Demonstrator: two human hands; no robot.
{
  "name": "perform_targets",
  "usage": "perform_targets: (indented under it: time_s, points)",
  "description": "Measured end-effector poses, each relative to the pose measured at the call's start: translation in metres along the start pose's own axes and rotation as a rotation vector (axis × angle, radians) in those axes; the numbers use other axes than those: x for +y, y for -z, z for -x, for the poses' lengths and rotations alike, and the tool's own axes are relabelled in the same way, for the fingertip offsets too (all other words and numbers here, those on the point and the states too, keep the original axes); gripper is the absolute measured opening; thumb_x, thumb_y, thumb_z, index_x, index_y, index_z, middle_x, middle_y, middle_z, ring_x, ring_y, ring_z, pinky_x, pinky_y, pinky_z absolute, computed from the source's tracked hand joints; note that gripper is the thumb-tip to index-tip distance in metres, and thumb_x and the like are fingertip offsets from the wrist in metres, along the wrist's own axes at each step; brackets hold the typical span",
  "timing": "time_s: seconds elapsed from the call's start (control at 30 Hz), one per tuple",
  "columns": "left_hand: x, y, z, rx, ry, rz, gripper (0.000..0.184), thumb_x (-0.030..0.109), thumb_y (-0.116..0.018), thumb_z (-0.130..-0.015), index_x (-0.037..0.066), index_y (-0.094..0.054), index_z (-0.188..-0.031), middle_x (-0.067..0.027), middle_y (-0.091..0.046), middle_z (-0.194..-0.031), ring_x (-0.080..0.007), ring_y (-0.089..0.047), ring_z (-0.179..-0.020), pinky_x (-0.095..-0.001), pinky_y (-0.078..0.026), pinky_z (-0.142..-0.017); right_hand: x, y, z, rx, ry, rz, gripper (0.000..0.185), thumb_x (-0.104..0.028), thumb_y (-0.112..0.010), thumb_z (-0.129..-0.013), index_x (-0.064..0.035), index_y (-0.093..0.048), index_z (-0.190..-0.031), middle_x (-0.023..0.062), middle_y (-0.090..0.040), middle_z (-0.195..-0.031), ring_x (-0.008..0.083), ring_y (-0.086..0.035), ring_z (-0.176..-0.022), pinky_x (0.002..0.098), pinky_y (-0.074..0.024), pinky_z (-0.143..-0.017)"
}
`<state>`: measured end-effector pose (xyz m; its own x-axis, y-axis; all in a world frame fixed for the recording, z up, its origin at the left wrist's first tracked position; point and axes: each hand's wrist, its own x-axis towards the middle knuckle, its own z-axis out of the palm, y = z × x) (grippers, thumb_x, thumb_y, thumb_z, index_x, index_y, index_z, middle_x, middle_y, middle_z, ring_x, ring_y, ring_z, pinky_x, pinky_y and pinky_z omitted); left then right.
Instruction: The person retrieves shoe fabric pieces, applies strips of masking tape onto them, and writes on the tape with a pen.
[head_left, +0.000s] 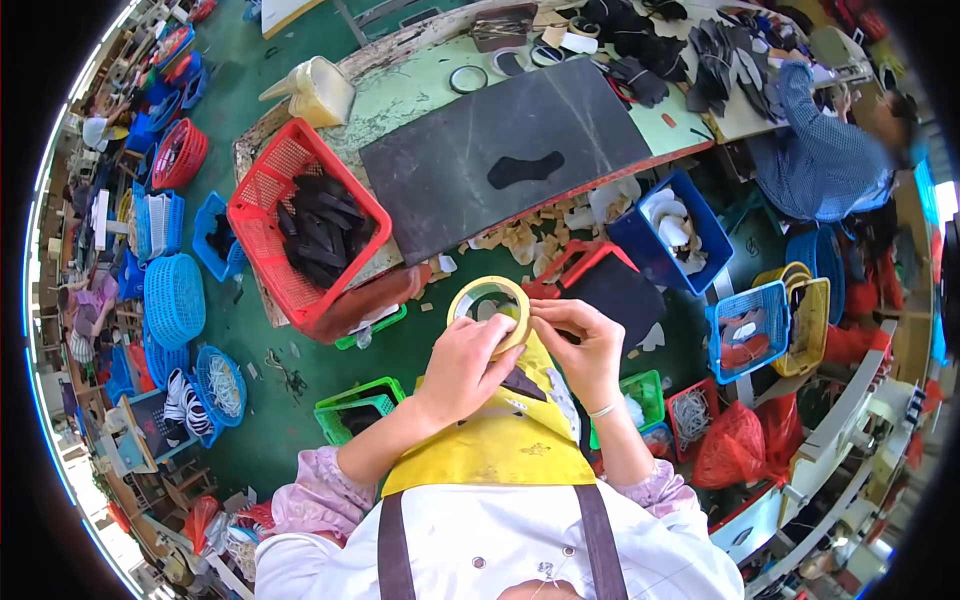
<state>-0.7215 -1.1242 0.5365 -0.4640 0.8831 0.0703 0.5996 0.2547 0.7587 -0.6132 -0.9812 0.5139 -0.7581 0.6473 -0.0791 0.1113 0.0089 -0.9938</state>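
Note:
A pale yellow roll of masking tape [459, 305] is held up in front of my apron, over the floor short of the table. My left hand [462, 368] is closed around its lower side, with the thumb across the ring. At the roll's right edge, my right hand [580, 345] pinches with thumb and fingertips; whether a loose tape end is between them is too small to tell. On the table beyond, a black sole-shaped piece [525, 170] lies flat on a dark mat [440, 165]. Neither hand touches it.
A red basket [250, 205] of black pieces stands at the table's left. A blue bin [640, 240] with pale scraps is to the right, and a red-framed stool [600, 290] stands ahead. Green crates flank me. A co-worker [825, 165] sits at the far right.

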Motion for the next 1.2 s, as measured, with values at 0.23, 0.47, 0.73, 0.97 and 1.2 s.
perform_targets:
  time_s: [0.23, 0.47, 0.73, 0.97, 1.2]
  points:
    - [-0.028, 0.012, -0.029, 0.063, 0.088, 0.034, 0.02, 0.011, -0.068, -0.089, 0.008, -0.057, -0.105, -0.0071, -0.063, -0.082, -0.0255, -0.055, -0.074, -0.0352, -0.044, -0.073, -0.007, -0.019, -0.045, -0.048, 0.101, 0.158, 0.017, 0.007, -0.073, -0.08, 0.0022, -0.074, -0.096, 0.0088, -0.076, -0.099, 0.0151, -0.07, -0.085, 0.0228, -0.0573, -0.077]
    - [-0.062, 0.007, -0.08, 0.053, 0.107, -0.145, 0.018, 0.01, -0.068, -0.089, 0.009, -0.058, -0.104, -0.0056, -0.063, -0.08, -0.0242, -0.055, -0.075, -0.0338, -0.043, -0.072, 0.001, -0.025, -0.111, -0.074, 0.233, 0.486, 0.016, 0.004, -0.074, -0.078, -0.0013, -0.07, -0.092, 0.0042, -0.073, -0.088, 0.0151, -0.066, -0.074, 0.0238, -0.0557, -0.072]
    - [-0.081, 0.004, -0.163, 0.011, 0.182, 0.016, 0.014, 0.012, -0.067, -0.088, 0.008, -0.056, -0.096, -0.006, -0.062, -0.076, -0.0245, -0.055, -0.069, -0.0349, -0.044, -0.075, 0.024, 0.038, -0.216, -0.307, -0.152, 0.194, 0.013, 0.007, -0.074, -0.079, 0.0005, -0.071, -0.09, 0.0074, -0.071, -0.087, 0.0148, -0.066, -0.076, 0.0233, -0.0564, -0.075]
    - [-0.081, -0.007, -0.196, 0.111, 0.283, 0.032, 0.014, 0.013, -0.068, -0.087, 0.008, -0.056, -0.093, -0.0056, -0.061, -0.076, -0.0243, -0.053, -0.067, -0.0354, -0.043, -0.075, 0.01, 0.037, -0.258, -0.439, -0.136, 0.211, 0.013, 0.006, -0.074, -0.08, 0.0023, -0.071, -0.092, 0.0084, -0.073, -0.088, 0.0152, -0.068, -0.075, 0.0229, -0.0574, -0.074]
    - [-0.071, -0.01, -0.198, 0.123, 0.27, -0.076, 0.014, 0.011, -0.07, -0.084, 0.007, -0.061, -0.094, -0.0044, -0.062, -0.078, -0.0238, -0.053, -0.069, -0.0331, -0.043, -0.076, 0.004, 0.034, -0.254, -0.416, -0.06, 0.361, 0.014, 0.007, -0.074, -0.08, 0.0032, -0.071, -0.093, 0.0088, -0.073, -0.087, 0.0152, -0.067, -0.074, 0.0221, -0.0574, -0.073]
